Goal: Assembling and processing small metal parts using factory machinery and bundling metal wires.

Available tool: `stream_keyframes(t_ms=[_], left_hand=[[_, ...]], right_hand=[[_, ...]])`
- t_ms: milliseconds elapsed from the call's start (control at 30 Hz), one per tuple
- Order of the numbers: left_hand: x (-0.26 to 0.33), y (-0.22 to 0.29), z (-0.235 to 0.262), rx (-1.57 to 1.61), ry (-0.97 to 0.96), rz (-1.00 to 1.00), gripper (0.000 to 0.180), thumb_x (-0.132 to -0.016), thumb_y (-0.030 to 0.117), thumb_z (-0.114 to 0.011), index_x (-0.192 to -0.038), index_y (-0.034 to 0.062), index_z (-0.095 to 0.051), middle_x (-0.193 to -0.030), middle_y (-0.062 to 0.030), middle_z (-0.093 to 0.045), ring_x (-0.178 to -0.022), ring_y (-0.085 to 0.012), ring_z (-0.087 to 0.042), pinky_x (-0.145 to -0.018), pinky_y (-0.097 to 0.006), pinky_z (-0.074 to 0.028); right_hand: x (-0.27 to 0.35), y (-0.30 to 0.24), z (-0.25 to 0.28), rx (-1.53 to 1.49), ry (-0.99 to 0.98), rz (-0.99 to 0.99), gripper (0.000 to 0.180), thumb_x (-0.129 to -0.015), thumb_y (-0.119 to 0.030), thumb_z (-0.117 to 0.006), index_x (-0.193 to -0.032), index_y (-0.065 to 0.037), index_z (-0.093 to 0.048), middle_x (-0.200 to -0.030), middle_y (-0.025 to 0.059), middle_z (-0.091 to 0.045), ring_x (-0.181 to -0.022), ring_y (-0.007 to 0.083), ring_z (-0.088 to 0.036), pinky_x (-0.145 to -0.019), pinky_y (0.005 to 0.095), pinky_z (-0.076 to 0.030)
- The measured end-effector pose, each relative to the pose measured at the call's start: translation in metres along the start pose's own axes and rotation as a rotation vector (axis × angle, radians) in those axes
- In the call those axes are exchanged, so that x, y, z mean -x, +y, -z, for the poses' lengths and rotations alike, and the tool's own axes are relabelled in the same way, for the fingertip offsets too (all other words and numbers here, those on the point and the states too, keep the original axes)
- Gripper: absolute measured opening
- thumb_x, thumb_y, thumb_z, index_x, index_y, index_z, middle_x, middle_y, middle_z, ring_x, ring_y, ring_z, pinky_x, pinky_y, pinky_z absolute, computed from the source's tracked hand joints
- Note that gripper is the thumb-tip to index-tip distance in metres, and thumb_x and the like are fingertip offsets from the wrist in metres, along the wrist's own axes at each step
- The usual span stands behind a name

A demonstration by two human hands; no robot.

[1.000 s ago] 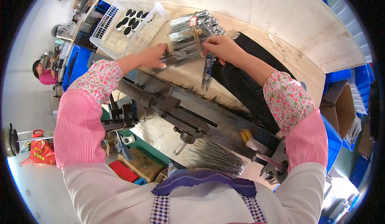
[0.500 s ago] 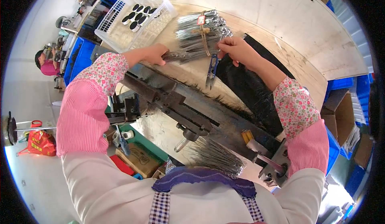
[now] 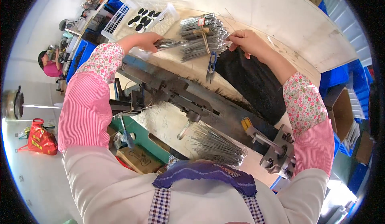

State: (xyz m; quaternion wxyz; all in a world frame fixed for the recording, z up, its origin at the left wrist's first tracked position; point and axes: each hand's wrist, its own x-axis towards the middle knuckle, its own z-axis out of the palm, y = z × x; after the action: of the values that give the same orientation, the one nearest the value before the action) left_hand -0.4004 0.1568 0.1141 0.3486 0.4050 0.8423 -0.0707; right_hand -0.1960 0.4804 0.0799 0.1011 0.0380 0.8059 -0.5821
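My left hand (image 3: 145, 42) is closed around a small bunch of thin metal wires (image 3: 170, 44), their free ends pointing right. Right of it, a thick bundle of looped-end wires (image 3: 191, 52) lies on the table, bound with a band and carrying a small red-and-white tag (image 3: 201, 22). At the bundle's right end, my right hand (image 3: 245, 43) has its thumb and forefinger pinched together; what is between them is too small to make out. Blue-handled thread snips (image 3: 211, 66) lie just below the bundle, beside a black cloth (image 3: 250, 79).
A dark metal bench machine (image 3: 176, 93) crosses in front of me, with a clamp-like head (image 3: 276, 156) at its right end. More wires (image 3: 216, 146) lie nearer my body. A white plastic basket (image 3: 116, 21) holds black-topped pieces. A co-worker (image 3: 51, 65) sits far left.
Both hands have shifted slightly apart. The wires in my left hand have moved left and up, away from the tied bundle. My right hand has moved a little to the right.
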Motion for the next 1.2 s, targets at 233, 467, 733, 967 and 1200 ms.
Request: stream_keyframes(t_ms=[233,467,733,967,1200], left_hand=[[0.015,0.038,0.017,-0.274,-0.001,0.043,0.038,-0.068,0.012,-0.069,-0.102,-0.0008,-0.056,-0.090,-0.0194,-0.064,-0.086,-0.0328,-0.063,-0.074,-0.040,-0.047],[-0.001,0.044,-0.016,-0.257,0.092,-0.268,0.039,-0.066,0.017,-0.067,-0.099,-0.0015,-0.055,-0.090,-0.0230,-0.062,-0.087,-0.0385,-0.060,-0.078,-0.045,-0.046],[0.032,0.036,0.026,-0.747,0.205,0.051,0.035,-0.065,0.008,-0.068,-0.099,0.0032,-0.062,-0.096,-0.0171,-0.064,-0.093,-0.0353,-0.061,-0.078,-0.043,-0.049],[0.128,0.109,0.061,-0.565,0.505,-0.155,0.028,-0.071,0.008,-0.059,-0.096,0.0019,-0.048,-0.084,-0.0223,-0.058,-0.084,-0.0397,-0.058,-0.070,-0.044,-0.045],[0.235,0.258,-0.042,-0.300,0.422,-0.499,0.055,-0.066,0.014,-0.068,-0.115,-0.0023,-0.052,-0.104,-0.0197,-0.058,-0.102,-0.0352,-0.056,-0.091,-0.037,-0.044]], right_hand=[[0.051,-0.040,0.010,0.083,0.039,0.063,0.026,-0.091,-0.025,-0.053,-0.094,-0.001,-0.064,-0.077,0.0075,-0.066,-0.049,0.0071,-0.049,-0.038,0.0217,-0.038],[0.129,-0.086,0.021,0.149,0.091,0.150,0.030,-0.091,-0.025,-0.052,-0.105,0.000,-0.062,-0.079,0.0087,-0.066,-0.051,0.0061,-0.049,-0.038,0.0206,-0.037],[0.215,-0.112,0.029,0.267,0.279,0.254,0.036,-0.094,-0.027,-0.051,-0.114,0.001,-0.060,-0.079,0.0082,-0.064,-0.040,0.0031,-0.035,-0.039,0.0181,-0.034],[0.275,-0.106,0.006,0.002,0.301,0.378,0.033,-0.098,-0.021,-0.046,-0.117,0.004,-0.057,-0.076,0.0026,-0.056,-0.042,-0.0012,-0.029,-0.038,0.0148,-0.030],[0.340,-0.060,-0.033,-0.351,0.438,0.395,0.032,-0.100,-0.016,-0.042,-0.119,0.007,-0.052,-0.072,0.0021,-0.053,-0.040,-0.0004,-0.022,-0.035,0.0157,-0.024]])
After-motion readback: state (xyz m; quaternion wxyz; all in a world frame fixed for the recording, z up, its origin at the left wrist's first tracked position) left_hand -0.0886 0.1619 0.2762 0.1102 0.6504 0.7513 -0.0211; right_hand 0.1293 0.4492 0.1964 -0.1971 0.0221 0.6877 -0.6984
